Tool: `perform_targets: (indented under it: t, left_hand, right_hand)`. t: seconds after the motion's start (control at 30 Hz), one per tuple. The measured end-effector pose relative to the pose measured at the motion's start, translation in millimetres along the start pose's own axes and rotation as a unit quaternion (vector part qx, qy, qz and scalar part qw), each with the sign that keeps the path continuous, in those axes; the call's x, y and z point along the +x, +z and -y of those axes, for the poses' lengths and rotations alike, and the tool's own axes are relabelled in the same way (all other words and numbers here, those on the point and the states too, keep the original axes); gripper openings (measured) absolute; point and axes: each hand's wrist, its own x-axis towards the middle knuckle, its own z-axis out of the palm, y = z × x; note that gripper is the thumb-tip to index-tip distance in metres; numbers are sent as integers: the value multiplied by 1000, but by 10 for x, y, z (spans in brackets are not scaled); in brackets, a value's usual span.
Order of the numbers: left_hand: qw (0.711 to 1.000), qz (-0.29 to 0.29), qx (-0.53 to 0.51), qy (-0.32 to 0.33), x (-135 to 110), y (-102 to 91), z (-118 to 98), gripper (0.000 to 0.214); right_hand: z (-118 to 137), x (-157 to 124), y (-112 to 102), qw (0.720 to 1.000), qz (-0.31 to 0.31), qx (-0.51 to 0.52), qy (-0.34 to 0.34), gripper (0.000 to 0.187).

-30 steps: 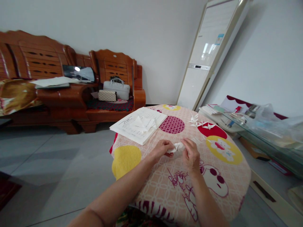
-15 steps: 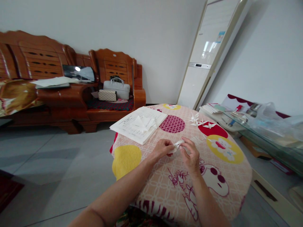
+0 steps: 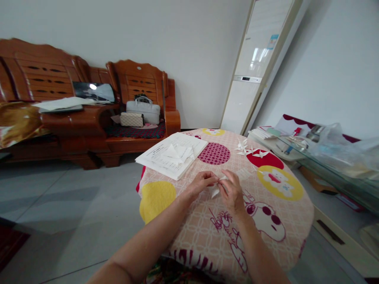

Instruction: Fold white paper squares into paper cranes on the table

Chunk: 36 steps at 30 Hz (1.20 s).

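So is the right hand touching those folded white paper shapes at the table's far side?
Apart. The head view shows patterned tablecloth between the right hand and the folded white paper shapes.

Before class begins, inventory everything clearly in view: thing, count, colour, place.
Tablecloth: one, pink, centre
Folded paper: one, white, held over the tablecloth
Origami cranes: several, white, tablecloth's far right
Paper stack: one, white, tablecloth's far left
Folded sheets: count unclear, white, on the stack
Wooden armchair: one, brown, beyond the stack
Handbag: one, grey, on the armchair
Purse: one, cream, before the handbag
Wooden sofa: one, brown, far left
Loose papers: count unclear, white, left
Floor-standing air conditioner: one, white, beyond the tablecloth
Glass top: one, greenish, right
Plastic bag: at least one, clear, on the glass
Left hand: one, bare, holding paper
Right hand: one, bare, holding paper
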Motion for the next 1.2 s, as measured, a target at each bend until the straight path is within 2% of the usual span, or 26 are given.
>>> perform_targets:
  t: [0.27, 0.53, 0.97, 1.2]
  left_hand:
    - [1000, 8, -7, 9, -9, -21, -4, 27]
    - [993, -39, 100, 56, 2, -37, -31, 11]
    - [997, 54, 46, -16, 3, -170, -16, 23]
    - [996, 48, 74, -17, -12, -160, -41, 27]
  right_hand:
    - [-44, -29, 7, 998, -12, 46, 43, 15]
    - [-28, -32, 15, 999, 7, 21, 38, 16]
    - [-28, -42, 39, 999, 10, 22, 23, 15]
    - [-28, -44, 65, 996, -4, 55, 75, 9]
